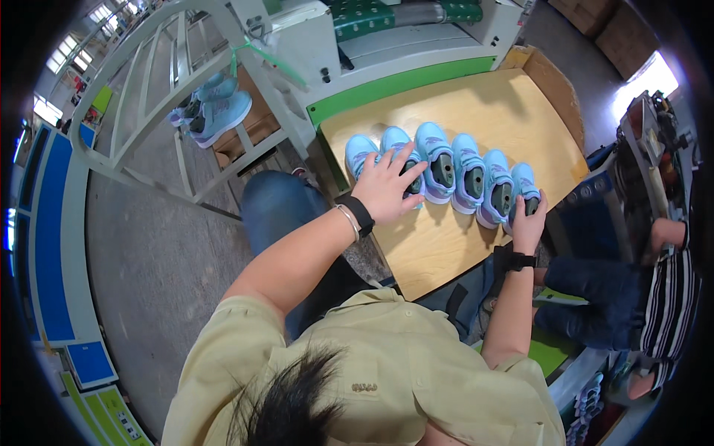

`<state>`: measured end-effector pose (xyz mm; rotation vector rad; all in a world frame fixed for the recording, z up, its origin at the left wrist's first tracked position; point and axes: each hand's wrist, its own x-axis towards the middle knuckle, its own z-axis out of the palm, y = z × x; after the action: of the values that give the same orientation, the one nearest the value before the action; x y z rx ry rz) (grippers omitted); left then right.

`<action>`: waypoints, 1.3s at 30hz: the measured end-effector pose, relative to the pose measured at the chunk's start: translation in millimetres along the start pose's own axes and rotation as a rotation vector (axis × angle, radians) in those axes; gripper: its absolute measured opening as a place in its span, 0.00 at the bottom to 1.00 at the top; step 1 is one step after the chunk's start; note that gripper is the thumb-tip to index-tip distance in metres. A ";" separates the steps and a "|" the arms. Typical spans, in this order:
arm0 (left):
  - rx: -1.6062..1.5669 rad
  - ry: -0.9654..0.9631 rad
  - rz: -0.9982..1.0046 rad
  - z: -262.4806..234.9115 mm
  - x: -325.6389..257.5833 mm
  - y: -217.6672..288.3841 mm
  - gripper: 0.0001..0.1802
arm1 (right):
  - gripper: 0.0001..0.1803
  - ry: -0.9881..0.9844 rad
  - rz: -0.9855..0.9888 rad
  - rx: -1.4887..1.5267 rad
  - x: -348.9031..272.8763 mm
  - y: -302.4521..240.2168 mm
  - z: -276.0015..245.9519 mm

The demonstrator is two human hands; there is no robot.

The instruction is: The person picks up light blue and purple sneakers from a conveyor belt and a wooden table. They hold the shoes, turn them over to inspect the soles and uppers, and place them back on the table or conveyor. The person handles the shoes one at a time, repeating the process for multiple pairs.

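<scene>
Several light-blue sneakers (467,152) with dark inserts in their openings stand side by side in a row on a wooden tabletop (435,256), toes pointing away from me. My left hand (387,192) lies over the two leftmost sneakers, its fingers spread apart. It partly hides the second sneaker (395,140) and the heel of the leftmost one (359,148). At the other end of the row, my right hand (529,227) has its thumb and fingers around the heel of the rightmost sneaker (523,178), whose back is partly covered.
Left of the table stands a white metal rack (149,111) with more blue sneakers (222,117). A machine with a green roller (405,16) borders the far edge. Cardboard (556,93) rises at the far right corner. A person in a striped top (671,297) is at right.
</scene>
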<state>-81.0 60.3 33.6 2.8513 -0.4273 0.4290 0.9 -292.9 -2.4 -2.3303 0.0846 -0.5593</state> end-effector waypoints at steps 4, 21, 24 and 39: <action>0.004 -0.058 0.014 -5.1 7.2 2.0 0.35 | 0.36 0.022 -0.009 0.014 -1.7 5.9 -1.1; -1.450 -0.243 -0.169 0.1 122.7 -42.1 0.17 | 0.38 -0.045 0.080 -0.081 2.4 -9.4 -9.0; -1.502 -0.204 -0.338 3.6 115.7 -61.9 0.16 | 0.36 -0.381 0.324 -0.324 52.4 -41.8 -36.8; -1.634 -0.107 -0.401 -10.4 136.5 -97.3 0.16 | 0.44 -0.259 0.428 -0.042 286.1 -92.4 224.2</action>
<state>72.1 119.6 69.4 1.2831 -0.0765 -0.1595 343.9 -143.0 21.5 -2.3088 0.4631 -0.0430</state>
